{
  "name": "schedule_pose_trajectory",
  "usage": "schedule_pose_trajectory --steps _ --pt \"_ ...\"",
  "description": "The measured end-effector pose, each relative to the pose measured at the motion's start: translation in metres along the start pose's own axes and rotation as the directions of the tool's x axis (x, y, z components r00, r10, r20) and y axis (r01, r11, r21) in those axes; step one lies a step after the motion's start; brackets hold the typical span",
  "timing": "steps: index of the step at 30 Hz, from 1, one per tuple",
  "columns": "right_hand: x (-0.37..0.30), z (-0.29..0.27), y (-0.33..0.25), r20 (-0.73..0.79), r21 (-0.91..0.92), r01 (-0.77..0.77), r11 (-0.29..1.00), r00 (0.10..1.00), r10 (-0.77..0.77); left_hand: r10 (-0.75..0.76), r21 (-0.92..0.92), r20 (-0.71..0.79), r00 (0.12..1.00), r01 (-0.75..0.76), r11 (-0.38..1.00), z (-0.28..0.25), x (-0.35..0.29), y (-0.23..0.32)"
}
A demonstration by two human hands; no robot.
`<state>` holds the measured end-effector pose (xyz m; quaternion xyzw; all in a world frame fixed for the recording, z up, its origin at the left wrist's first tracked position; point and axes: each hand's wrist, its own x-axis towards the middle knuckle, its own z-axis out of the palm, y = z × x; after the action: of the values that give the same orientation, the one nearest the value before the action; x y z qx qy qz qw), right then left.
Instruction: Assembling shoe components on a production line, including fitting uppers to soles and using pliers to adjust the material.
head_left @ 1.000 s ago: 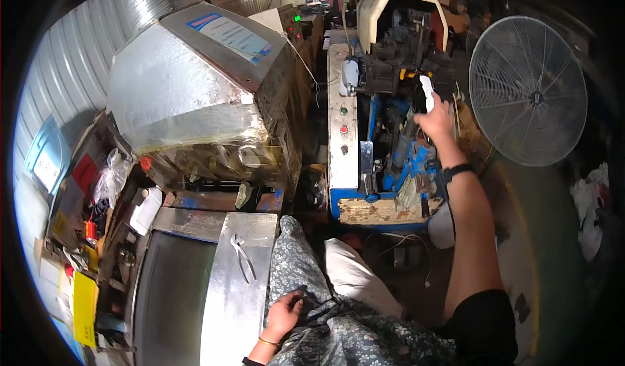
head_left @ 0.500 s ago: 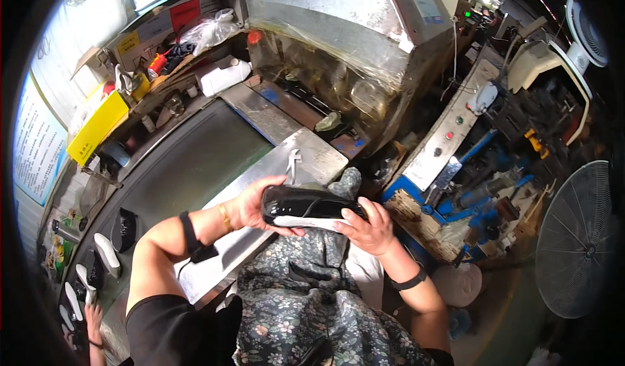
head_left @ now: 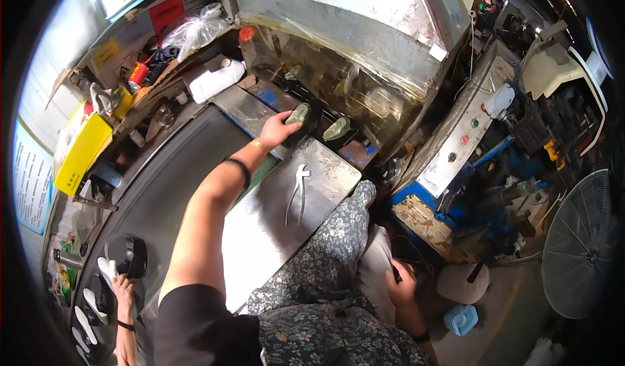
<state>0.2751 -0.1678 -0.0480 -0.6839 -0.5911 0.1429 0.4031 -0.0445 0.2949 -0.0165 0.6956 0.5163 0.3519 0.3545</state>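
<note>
My left hand reaches forward to the front of the metal machine. Its fingers are closed around the greenish top of a shoe last, with a black shoe dark beneath it, partly hidden. Just right of it another greenish shoe last sits in the machine's opening. Down by my lap, beside pale cloth, my right hand has bent fingers with something dark and small between them that I cannot make out. Metal pliers lie on the steel plate between my arms.
A dark conveyor belt runs along the left. Another person's hand touches a white-soled shoe there, among several shoes. Under a hood lies the machine opening. To the right stand a control panel, a round stool and a large fan.
The black shoe held in both hands before me has gone forward to the machine in my left hand. My right hand has dropped to my lap. The pliers now show fully.
</note>
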Motion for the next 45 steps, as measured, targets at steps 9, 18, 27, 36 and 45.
schedule_pose_trajectory --steps 9,18,27,36,45 --pt "-0.062 -0.007 0.015 -0.016 0.068 -0.476 0.877 0.878 0.478 0.012 0.197 -0.121 0.993 0.012 0.98 0.05 -0.023 -0.016" --pt "-0.011 0.013 0.062 0.11 0.357 -0.23 0.905 0.973 0.204 -0.174 0.786 -0.256 0.951 0.31 0.535 -0.159 -0.422 -0.016" --pt "0.062 0.076 -0.011 0.427 0.41 -0.134 0.902 0.902 -0.06 -0.645 0.528 -0.585 0.491 0.835 0.156 -0.214 -0.638 -0.027" --pt "0.052 0.027 -0.273 0.553 0.804 0.115 0.584 0.217 -0.804 -0.256 0.393 -0.516 0.818 0.491 0.777 -0.139 -0.49 -0.083" --pt "0.012 0.013 -0.381 0.238 0.946 -0.197 0.257 -0.114 -0.965 0.055 0.713 -0.147 0.988 0.067 0.698 -0.058 -0.416 -0.066"
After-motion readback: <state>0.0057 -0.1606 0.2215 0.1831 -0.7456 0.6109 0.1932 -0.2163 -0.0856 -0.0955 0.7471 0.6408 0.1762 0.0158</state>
